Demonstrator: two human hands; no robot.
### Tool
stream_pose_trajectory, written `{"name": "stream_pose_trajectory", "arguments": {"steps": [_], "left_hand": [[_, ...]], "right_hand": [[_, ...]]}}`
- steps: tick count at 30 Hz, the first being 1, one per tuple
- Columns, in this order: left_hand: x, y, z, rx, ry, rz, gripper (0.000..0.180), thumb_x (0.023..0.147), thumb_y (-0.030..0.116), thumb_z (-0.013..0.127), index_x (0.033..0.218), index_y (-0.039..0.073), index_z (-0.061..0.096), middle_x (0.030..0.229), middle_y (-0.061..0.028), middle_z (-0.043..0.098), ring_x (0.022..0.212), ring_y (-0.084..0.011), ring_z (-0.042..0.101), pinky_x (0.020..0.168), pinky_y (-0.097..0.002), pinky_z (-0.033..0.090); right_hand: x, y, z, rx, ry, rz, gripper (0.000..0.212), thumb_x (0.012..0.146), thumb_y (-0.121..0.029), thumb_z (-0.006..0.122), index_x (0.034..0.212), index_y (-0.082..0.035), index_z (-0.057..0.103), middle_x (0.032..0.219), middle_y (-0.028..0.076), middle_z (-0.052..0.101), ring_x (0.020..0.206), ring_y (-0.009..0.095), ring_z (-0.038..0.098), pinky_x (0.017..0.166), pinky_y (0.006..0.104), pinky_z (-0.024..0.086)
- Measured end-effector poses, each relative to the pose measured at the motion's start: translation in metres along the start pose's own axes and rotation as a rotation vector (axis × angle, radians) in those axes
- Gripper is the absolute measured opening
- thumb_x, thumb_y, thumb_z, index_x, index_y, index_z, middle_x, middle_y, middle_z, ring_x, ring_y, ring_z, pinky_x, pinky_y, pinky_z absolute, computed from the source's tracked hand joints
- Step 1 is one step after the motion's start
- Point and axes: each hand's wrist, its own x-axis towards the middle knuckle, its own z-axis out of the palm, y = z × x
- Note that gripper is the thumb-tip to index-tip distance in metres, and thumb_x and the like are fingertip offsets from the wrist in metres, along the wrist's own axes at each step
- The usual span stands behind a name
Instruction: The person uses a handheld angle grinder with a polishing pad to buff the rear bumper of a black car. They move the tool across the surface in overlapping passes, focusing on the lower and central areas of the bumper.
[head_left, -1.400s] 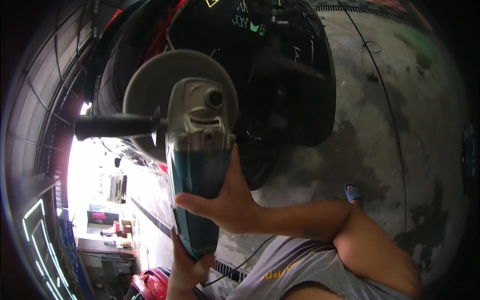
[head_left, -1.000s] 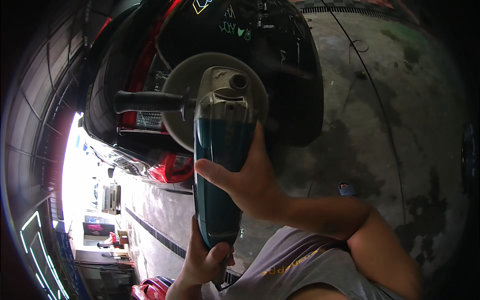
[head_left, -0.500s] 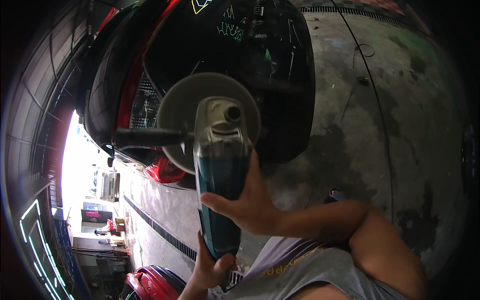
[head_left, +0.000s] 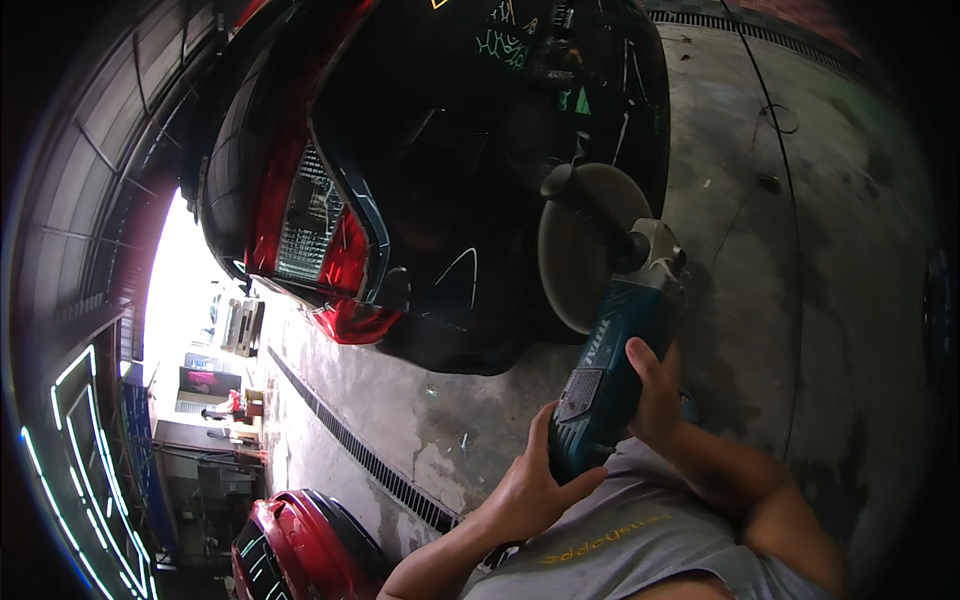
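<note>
I hold a teal-bodied polisher (head_left: 610, 375) with both hands. My left hand (head_left: 528, 485) grips its rear end. My right hand (head_left: 655, 392) wraps the body further up, just behind the grey gear head (head_left: 660, 262). The tool's round grey pad (head_left: 578, 250) stands on edge right beside the black car body (head_left: 470, 190); contact cannot be told. A black side handle (head_left: 590, 208) sticks out across the pad towards the car. The black panel carries green and yellow chalk marks (head_left: 500, 45).
A red tail light (head_left: 335, 245) curves along the car's left side. A long drain grate (head_left: 355, 445) crosses the stained concrete floor (head_left: 800, 260). Part of a red car (head_left: 300, 545) shows at the lower left. Bright daylight enters from an opening (head_left: 185, 290) at left.
The polisher has swung to the right and tilted, its pad turning from facing me to edge-on beside the car panel. Both hands stayed on the tool.
</note>
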Motion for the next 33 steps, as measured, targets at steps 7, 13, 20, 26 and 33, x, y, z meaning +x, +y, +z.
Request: {"name": "stream_pose_trajectory", "arguments": {"steps": [7,13,20,26,33], "left_hand": [[-0.047,-0.023,-0.028,-0.372,0.056,-0.128,0.114,0.094,0.020,0.082,0.168,0.000,-0.003,0.105,-0.0160,0.065,0.073,-0.0185,0.068,0.065,-0.0347,0.059],[-0.081,-0.045,-0.083,-0.490,0.187,0.078,0.102,0.096,0.029,0.082,0.164,0.004,0.010,0.104,-0.0109,0.060,0.072,-0.0141,0.063,0.061,-0.0310,0.057],[-0.153,-0.145,-0.130,-0.462,0.309,0.111,0.116,0.088,0.039,0.089,0.164,-0.001,0.010,0.102,-0.0125,0.064,0.072,-0.0162,0.066,0.059,-0.0314,0.057],[-0.178,-0.168,-0.187,-0.231,0.411,0.093,0.130,0.081,0.053,0.094,0.165,0.000,0.010,0.108,-0.0126,0.065,0.072,-0.0164,0.067,0.058,-0.0292,0.056],[-0.163,-0.182,-0.179,-0.466,0.087,0.091,0.122,0.080,0.059,0.092,0.159,0.003,0.019,0.098,-0.0105,0.064,0.067,-0.0164,0.067,0.054,-0.0306,0.056]], "right_hand": [[-0.015,0.008,0.061,-0.320,-0.187,-0.105,0.074,0.095,-0.019,0.081,0.150,-0.003,0.036,0.120,0.012,0.060,0.108,0.019,0.065,0.096,0.0360,0.055],[-0.023,0.003,0.159,-0.270,-0.293,-0.170,0.078,0.093,-0.016,0.084,0.149,-0.003,0.031,0.118,0.012,0.063,0.107,0.020,0.069,0.095,0.0360,0.058],[-0.077,0.114,0.195,-0.296,-0.400,-0.213,0.127,0.089,-0.026,0.090,0.165,-0.005,-0.010,0.142,0.021,0.052,0.133,0.031,0.059,0.117,0.0425,0.047],[-0.092,0.156,0.233,-0.179,-0.490,-0.166,0.141,0.086,-0.031,0.091,0.165,-0.010,-0.024,0.156,0.027,0.038,0.145,0.037,0.047,0.123,0.0474,0.040],[-0.106,0.151,0.213,-0.335,-0.328,-0.262,0.141,0.088,-0.028,0.090,0.164,-0.008,-0.028,0.156,0.027,0.038,0.147,0.034,0.045,0.125,0.0469,0.037]]}}
